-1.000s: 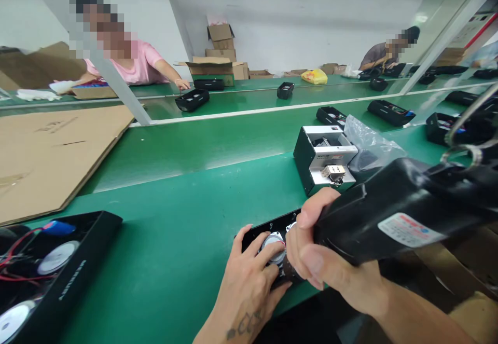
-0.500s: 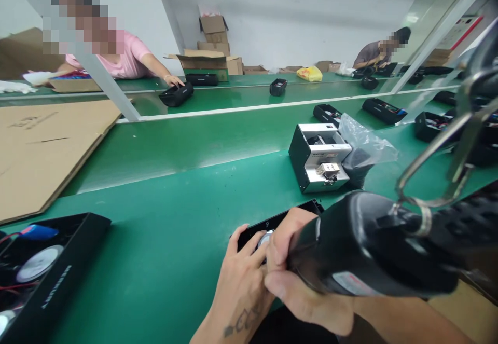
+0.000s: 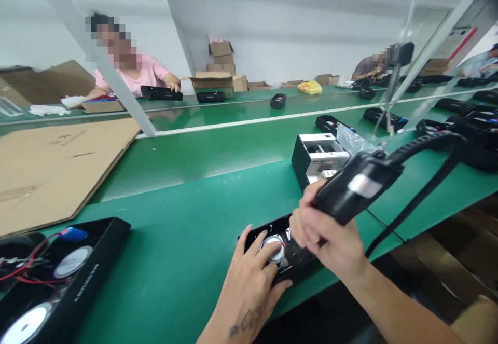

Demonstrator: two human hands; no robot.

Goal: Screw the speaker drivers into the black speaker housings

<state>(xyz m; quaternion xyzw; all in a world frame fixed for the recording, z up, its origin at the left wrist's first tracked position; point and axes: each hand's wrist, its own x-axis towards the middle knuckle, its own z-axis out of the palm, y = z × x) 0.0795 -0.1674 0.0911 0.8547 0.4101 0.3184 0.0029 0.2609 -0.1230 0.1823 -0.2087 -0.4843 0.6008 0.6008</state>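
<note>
A co-worker in pink (image 3: 130,77) and a co-worker in grey (image 3: 368,68) are sitting across the green belt (image 3: 187,214). From the head view, the left hand (image 3: 249,287) is pressing spread fingers (image 3: 252,245) onto a black speaker housing (image 3: 260,240) lying on the belt, around a silver driver (image 3: 274,248). The right hand (image 3: 327,235) is closing around a black electric screwdriver (image 3: 358,188), its tip at the housing. A second housing (image 3: 66,281) is lying lower left; its lettering is too small to read. One screw feeder (image 3: 319,157) is standing beyond.

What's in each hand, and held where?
The right hand grips a black electric screwdriver around its body, near the lower end. The left hand holds nothing, splayed on a speaker housing.
</note>
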